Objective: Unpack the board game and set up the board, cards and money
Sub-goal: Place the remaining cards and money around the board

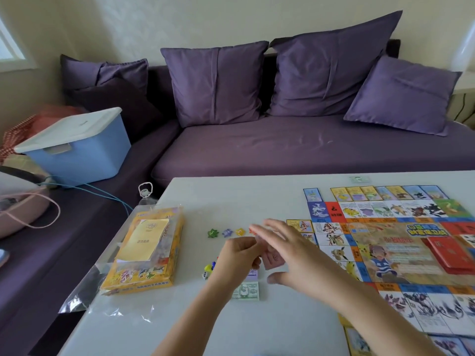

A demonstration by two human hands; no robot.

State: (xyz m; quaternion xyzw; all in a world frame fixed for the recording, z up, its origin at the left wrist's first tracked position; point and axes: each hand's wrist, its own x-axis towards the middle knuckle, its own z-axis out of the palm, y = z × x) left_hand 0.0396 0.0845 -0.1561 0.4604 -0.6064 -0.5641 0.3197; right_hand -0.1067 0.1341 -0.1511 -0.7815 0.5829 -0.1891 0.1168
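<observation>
Money sorting is judged underway: pink paper notes [273,258] are pinched in L hand [240,253], R hand [285,250] is spread open; placement by green paper banknote pile [246,291], 6 o'clock, is reqd next.

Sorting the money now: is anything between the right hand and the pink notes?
Nothing visible. The right hand hovers open right beside the pink notes, which the left hand pinches above the table.

Board [401,253] cut off right; pink notes [274,258] motion-blurred (print unreadable).
</observation>
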